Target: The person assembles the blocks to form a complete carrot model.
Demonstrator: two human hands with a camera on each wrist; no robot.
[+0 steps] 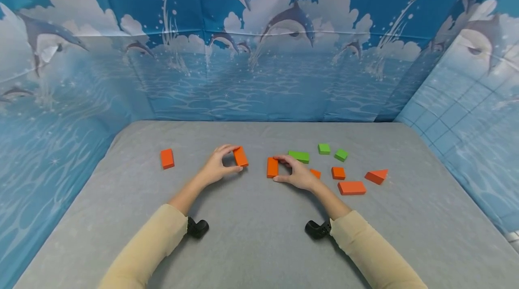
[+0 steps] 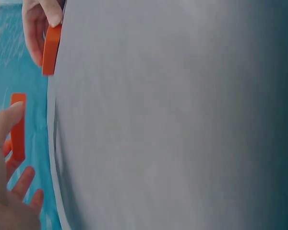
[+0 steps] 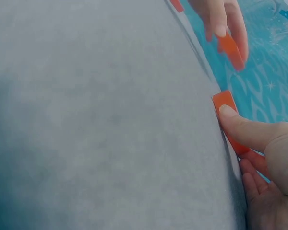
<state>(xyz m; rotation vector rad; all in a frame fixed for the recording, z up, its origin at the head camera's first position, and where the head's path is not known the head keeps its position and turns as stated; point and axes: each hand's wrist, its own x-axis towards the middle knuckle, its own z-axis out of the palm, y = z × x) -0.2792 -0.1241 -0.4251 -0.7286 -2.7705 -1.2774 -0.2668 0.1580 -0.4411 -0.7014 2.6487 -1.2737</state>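
My left hand [image 1: 216,166] pinches an orange rectangular block [image 1: 241,156] between thumb and fingers, tilted a little in the head view. In the left wrist view the thumb presses the broad face of that block [image 2: 18,127]. To its right, my right hand [image 1: 299,173] pinches a second orange block [image 1: 272,167], thumb on the near end and fingers on the far end. The right wrist view shows this block [image 3: 224,103] low by the table surface. A gap separates the two held blocks.
Alone on the left lies another orange block [image 1: 167,159]. Beyond and beside my right hand are green blocks [image 1: 324,148], small orange blocks [image 1: 338,173], a longer orange block [image 1: 352,187] and an orange triangular block [image 1: 376,176]. A dolphin-print curtain [image 1: 259,77] borders the grey table [image 1: 251,244].
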